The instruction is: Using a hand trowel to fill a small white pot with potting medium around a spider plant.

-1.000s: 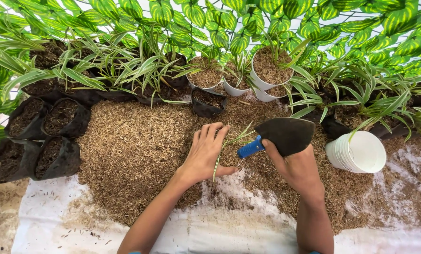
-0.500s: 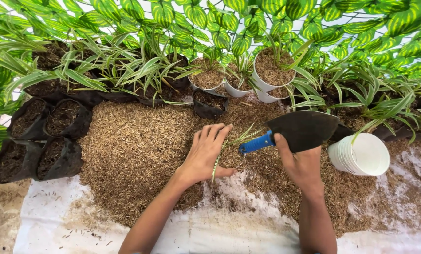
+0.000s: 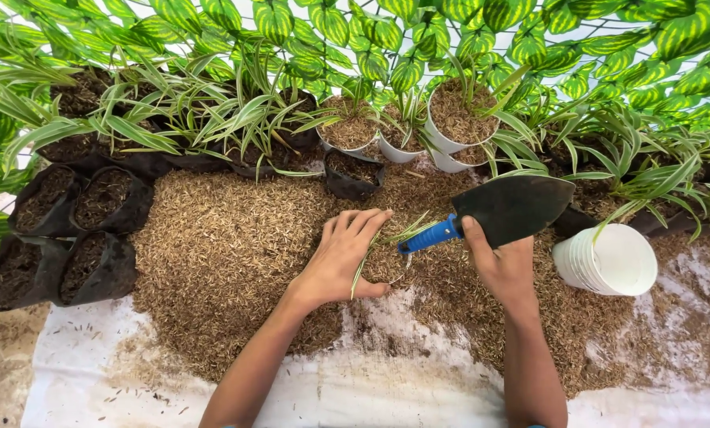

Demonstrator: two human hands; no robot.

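White sheet [image 3: 93, 357] on the ground, big heap of brown husk mix [image 3: 228, 254] spread over it. Left hand [image 3: 340, 257] cupped around a small green seedling [image 3: 386, 238], seemingly in a pot buried in husk, hard to tell. Right hand [image 3: 507, 265] clamped on a trowel [image 3: 489, 212], blue handle, dark blade raised. Stack of white pots [image 3: 608, 261] right, black grow bags [image 3: 61, 238] left. Leafy plants [image 3: 236, 119] line the back.
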